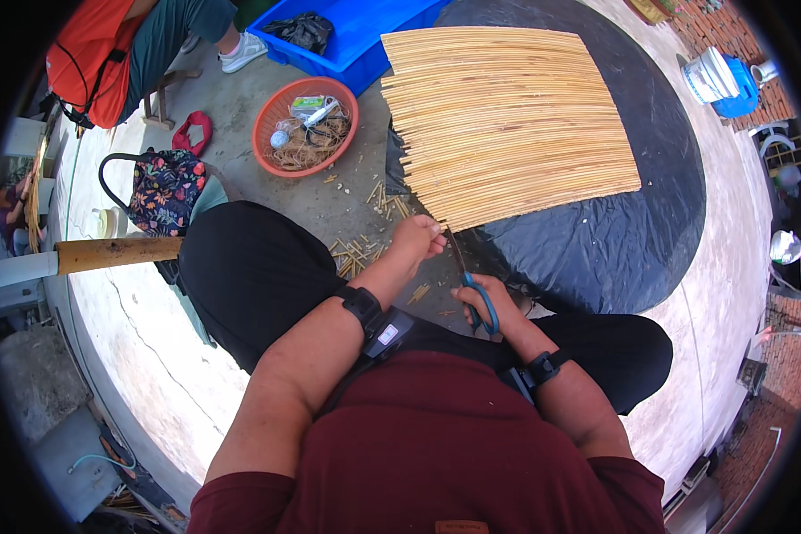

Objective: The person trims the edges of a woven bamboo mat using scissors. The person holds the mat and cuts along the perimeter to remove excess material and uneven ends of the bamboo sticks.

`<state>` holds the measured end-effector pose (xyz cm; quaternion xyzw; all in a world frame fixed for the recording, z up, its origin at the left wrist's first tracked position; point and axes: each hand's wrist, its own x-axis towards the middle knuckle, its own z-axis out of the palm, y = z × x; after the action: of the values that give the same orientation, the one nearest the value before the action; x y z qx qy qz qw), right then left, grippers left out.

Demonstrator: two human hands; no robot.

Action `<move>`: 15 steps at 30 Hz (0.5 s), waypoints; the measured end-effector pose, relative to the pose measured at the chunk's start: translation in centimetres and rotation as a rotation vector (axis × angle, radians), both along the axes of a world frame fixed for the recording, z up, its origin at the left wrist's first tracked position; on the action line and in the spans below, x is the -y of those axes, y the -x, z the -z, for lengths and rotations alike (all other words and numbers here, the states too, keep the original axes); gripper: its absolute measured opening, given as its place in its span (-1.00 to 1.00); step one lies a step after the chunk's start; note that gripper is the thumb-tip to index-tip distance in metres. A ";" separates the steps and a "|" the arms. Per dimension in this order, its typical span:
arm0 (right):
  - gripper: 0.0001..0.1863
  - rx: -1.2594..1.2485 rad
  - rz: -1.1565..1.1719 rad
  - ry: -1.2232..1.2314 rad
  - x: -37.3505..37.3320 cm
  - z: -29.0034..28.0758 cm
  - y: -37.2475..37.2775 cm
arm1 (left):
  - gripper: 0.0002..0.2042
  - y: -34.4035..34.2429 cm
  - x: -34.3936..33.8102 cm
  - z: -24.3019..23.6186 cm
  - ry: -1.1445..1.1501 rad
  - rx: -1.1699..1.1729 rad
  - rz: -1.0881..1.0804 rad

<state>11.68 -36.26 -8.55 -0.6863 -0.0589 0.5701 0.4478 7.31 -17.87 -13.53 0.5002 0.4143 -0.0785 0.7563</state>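
While you sit on the floor: both hands work at the mat's near corner
Left hand (pixel 416 238): your fingers pinch the bamboo mat (pixel 507 120) edge; mat spreads beyond
Right hand (pixel 487 303): you grip the blue-handled scissors (pixel 472 285); blades touch that corner

mat (pixel 507 120) on sheet (pixel 614 240), basket (pixel 304 125) left

One bamboo-slat mat (pixel 507 120), upper centre. One pair of scissors (pixel 473 294), centre. One orange basket (pixel 304 125) and one blue tub (pixel 365 36), upper left. One floral bag (pixel 162 191), left. Two wrist straps (pixel 362 305).
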 end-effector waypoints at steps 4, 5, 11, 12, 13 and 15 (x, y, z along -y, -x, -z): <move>-0.80 0.141 -0.059 0.033 0.5 0.6 0.3 | -0.88 -0.1 0.1 0.0 0.000 -0.018 0.002; -0.80 0.175 -0.077 0.040 0.5 0.6 0.3 | -0.88 -0.1 0.1 -0.1 0.000 -0.018 0.002; -0.78 0.145 -0.063 0.034 0.8 0.7 0.3 | -0.88 0.0 0.1 0.1 0.010 -0.007 -0.004; -0.78 0.145 -0.062 0.034 0.8 0.8 0.4 | -0.88 0.0 0.1 0.1 0.009 -0.011 0.005; -0.78 0.089 -0.030 0.030 0.8 0.9 0.4 | -0.88 -0.1 0.1 0.2 0.008 -0.015 0.013; -0.78 0.032 0.002 0.027 0.8 0.9 0.4 | -0.88 -0.1 0.1 0.3 0.008 -0.022 0.016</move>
<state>11.32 -37.08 -9.45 -0.7015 -0.0577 0.5591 0.4382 7.39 -18.00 -13.81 0.4993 0.4185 -0.0918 0.7531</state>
